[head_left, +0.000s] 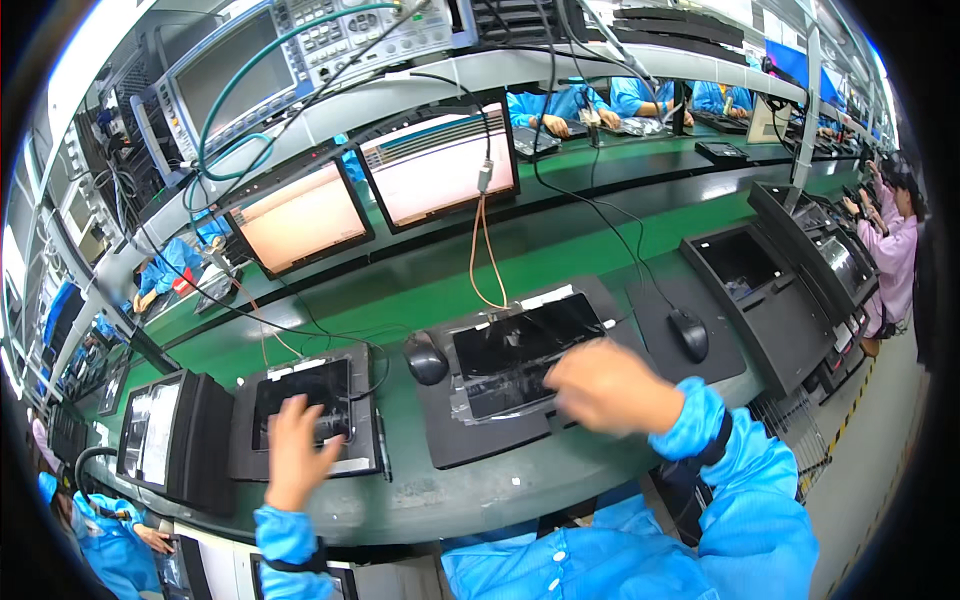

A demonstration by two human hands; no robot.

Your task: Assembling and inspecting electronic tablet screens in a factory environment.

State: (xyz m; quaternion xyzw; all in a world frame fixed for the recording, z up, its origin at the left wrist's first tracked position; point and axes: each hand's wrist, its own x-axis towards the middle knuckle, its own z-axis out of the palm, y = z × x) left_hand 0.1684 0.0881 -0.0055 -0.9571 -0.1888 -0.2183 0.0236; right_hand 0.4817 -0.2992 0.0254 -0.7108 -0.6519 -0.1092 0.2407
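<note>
- Head view, 8 o'clock: I see the left hand (295,450), slightly blurred, palm down with fingers spread. It is over the lower part of a dark-screened panel (325,380) on a black pad (243,455); I cannot tell whether they touch.
- 4 o'clock: the right hand (615,388) is blurred, fingers curled — I cannot tell whether it grips anything. It overlaps the lower right end of a second dark panel (525,340), whose edges carry clear film.
- 5 o'clock, near centre: that second panel lies on a black board (440,430), with a black mouse (426,358) just beside it at 7.
- 3 o'clock: another mouse (689,333) rests on a dark mat (650,325), near a black tray (790,345).
- 10 to 12 o'clock: two lit monitors (437,160) stand behind the green bench (500,510) — beyond them, I make out co-workers in blue sleeves (560,105).
</note>
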